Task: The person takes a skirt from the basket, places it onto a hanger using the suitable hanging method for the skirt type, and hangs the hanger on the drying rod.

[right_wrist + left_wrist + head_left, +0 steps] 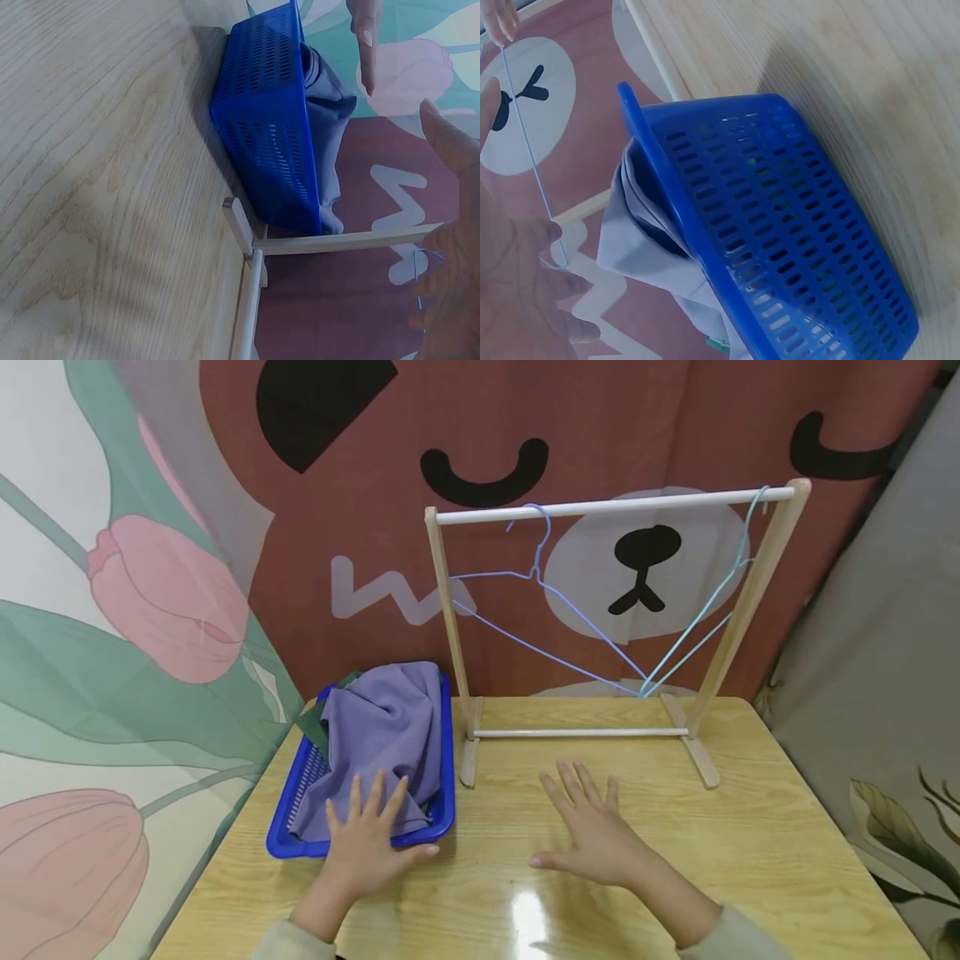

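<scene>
Blue basket [447, 752]: on the left of the tabletop [757, 843].
Purple cloth [390, 718]: heaped in the basket, with a green piece [313, 727] poking out on its left.
Left hand [366, 847]: fingers spread wide, holding nothing, above the basket's near edge.
Rack [615, 506]: stands just right of the basket.
Purple hanger [536, 572]: hooked on the rack's bar.
Right hand [596, 843]: fingers spread, empty, before the rack.
Light-blue hanger [693, 625]: hooked at the bar's right end.

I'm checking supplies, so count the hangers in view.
2: a blue-purple hanger hangs toward the left of the white top bar, and a turquoise hanger at its right end. Any beneath the cloth in the basket would be hidden.
</scene>
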### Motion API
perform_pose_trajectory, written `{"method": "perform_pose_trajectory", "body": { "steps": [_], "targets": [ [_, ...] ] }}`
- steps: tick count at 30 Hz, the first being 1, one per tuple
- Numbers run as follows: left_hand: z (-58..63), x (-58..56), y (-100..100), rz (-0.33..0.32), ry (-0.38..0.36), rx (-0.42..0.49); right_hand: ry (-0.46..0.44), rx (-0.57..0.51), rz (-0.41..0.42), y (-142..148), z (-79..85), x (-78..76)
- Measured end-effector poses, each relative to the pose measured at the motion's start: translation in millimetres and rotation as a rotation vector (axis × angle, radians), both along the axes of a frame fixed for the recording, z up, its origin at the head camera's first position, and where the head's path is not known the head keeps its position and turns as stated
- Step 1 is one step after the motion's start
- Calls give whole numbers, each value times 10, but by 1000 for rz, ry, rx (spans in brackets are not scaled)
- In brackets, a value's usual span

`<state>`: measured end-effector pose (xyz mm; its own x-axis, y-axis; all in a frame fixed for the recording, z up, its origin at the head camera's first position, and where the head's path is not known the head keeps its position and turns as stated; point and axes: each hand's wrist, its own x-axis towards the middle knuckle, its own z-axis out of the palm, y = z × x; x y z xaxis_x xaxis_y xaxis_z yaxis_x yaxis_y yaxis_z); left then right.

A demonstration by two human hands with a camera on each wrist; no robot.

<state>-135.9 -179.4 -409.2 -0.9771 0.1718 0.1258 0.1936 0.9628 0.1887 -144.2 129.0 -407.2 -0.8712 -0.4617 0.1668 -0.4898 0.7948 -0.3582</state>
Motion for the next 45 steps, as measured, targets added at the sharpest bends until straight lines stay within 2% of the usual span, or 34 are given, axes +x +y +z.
{"method": "perform_pose_trajectory", "body": {
  "steps": [12, 29, 36, 45],
  "targets": [
    [49, -46, -99, 25, -25, -4, -13, 31, 39, -129, 21, -140],
    [-24, -45, -242, 59, -32, 30, -23, 46, 119, -454, 29, -268],
    [-65, -58, -342, 84, -62, 49, -58, 42, 137, -588, 23, -347],
    [-86, -74, -451, 95, -54, 54, -69, 42, 185, -790, 3, -427]
  ]
}}
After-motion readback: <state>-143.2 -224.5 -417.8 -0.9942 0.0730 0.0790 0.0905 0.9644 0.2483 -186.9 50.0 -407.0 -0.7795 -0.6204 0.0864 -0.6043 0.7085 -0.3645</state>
